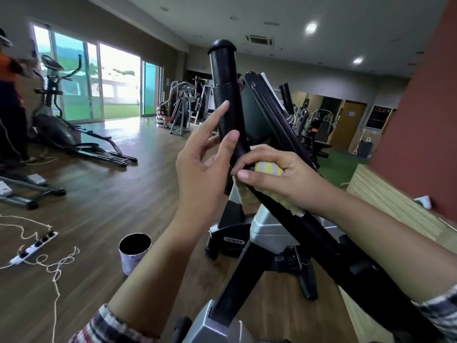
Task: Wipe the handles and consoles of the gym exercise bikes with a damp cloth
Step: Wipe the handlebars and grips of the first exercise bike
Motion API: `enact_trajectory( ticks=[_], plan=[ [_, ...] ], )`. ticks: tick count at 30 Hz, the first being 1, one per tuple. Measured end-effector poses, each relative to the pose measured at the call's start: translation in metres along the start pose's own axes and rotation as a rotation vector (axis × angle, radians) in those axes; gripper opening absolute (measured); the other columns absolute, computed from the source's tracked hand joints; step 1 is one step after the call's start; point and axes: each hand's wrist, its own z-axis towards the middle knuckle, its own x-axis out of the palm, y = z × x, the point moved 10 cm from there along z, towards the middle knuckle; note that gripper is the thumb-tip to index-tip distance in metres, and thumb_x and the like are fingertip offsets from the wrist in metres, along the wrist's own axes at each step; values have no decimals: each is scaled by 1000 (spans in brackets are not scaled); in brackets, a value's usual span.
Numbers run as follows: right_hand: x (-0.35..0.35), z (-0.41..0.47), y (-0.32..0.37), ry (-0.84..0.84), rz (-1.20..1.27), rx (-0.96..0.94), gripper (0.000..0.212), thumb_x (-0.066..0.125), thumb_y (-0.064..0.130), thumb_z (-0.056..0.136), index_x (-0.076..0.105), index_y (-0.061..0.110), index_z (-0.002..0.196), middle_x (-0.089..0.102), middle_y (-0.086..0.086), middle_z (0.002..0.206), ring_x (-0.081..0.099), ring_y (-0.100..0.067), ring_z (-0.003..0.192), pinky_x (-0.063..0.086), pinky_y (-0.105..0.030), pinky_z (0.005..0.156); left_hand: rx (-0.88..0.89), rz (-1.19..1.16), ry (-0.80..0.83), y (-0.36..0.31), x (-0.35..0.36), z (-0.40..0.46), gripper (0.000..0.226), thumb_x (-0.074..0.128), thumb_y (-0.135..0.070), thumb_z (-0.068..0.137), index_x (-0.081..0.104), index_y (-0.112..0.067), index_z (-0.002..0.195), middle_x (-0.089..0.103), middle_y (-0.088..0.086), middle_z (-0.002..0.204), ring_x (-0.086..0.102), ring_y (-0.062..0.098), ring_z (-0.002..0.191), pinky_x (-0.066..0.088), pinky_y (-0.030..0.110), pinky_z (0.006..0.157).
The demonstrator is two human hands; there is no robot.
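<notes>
A black padded handle (226,95) of the exercise bike rises in front of me, capped at the top. My left hand (202,167) rests against its left side with fingers straight, index and thumb touching the grip. My right hand (279,177) grips a yellow patterned cloth (268,169) wrapped around the black bar (309,233) just below the handle. The bike's console (254,115) sits behind the handle, seen edge-on. Part of the cloth hangs out under my palm.
A dark cup (134,253) stands on the wooden floor at lower left. A power strip (34,247) and loose cord lie further left. An elliptical trainer (64,120) and a person in orange (10,95) are at far left. A red wall (420,120) rises on the right.
</notes>
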Motion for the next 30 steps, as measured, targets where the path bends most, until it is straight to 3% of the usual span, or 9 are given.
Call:
enact_trajectory(
  ticks=[2, 6, 9, 11, 14, 16, 22, 27, 30],
  plan=[
    [2, -11, -5, 45, -33, 13, 16, 66, 35, 85, 70, 29, 100, 58, 25, 105, 50, 5, 115, 34, -4, 96, 4, 4, -11, 0, -1, -5, 39, 62, -14, 93, 57, -27, 129, 65, 5, 121, 59, 17, 111, 48, 19, 91],
    [2, -30, -9, 172, -28, 92, 48, 50, 20, 74, 62, 49, 111, 43, 13, 132, 42, 11, 122, 33, 2, 91, 2, 6, -26, 3, 0, -13, 40, 63, -14, 92, 56, -25, 130, 58, -7, 133, 55, 18, 123, 48, 20, 95],
    [-3, -34, -4, 150, -80, 42, 43, 62, 17, 83, 56, 38, 120, 47, 16, 128, 46, 15, 115, 34, 0, 91, 18, 25, -38, 1, -1, -15, 40, 63, -13, 93, 56, -21, 131, 58, -5, 133, 54, 11, 123, 46, 16, 94],
    [-8, -37, -7, 116, -140, 32, 42, 67, 26, 87, 53, 37, 125, 46, 18, 134, 42, 16, 122, 31, 1, 94, 32, 53, -28, -1, -1, -15, 41, 63, -12, 93, 55, -18, 132, 57, -5, 133, 54, 10, 124, 46, 13, 91],
    [-5, -40, -14, 125, -350, 31, 53, 57, 53, 88, 37, 59, 136, 35, 18, 147, 25, 16, 136, 25, -4, 102, 31, 78, 6, -2, -1, -15, 42, 63, -13, 92, 55, -17, 133, 55, -4, 136, 52, 10, 126, 46, 8, 86],
    [-1, -37, -13, 107, -417, 30, 56, 50, 60, 87, 26, 66, 137, 34, 17, 145, 21, 13, 138, 23, -10, 102, 19, 93, 23, -1, -1, -14, 42, 64, -16, 92, 55, -20, 133, 54, -4, 137, 51, 9, 126, 46, 9, 90],
    [1, -27, -2, 4, -419, 60, 54, 51, 56, 85, 29, 71, 131, 35, 12, 134, 24, 23, 125, 21, 9, 92, 8, 56, 55, 3, -4, -9, 38, 63, -15, 93, 56, -25, 129, 58, -6, 133, 55, 20, 123, 47, 41, 104],
    [3, -54, -14, 101, -459, 176, 63, 49, 62, 81, 17, 73, 134, 31, 17, 141, 29, 4, 135, 26, -20, 107, -2, 35, 74, 4, -4, -7, 39, 65, -14, 92, 57, -20, 130, 58, -2, 134, 55, 16, 124, 46, 36, 104],
    [2, -47, -8, 47, -413, 162, 57, 53, 59, 81, 30, 70, 132, 35, 15, 135, 34, 6, 130, 30, -15, 105, 2, 30, 82, 2, -4, -6, 39, 66, -13, 91, 57, -18, 129, 58, -1, 133, 54, 9, 123, 46, 25, 101]
  ],
)
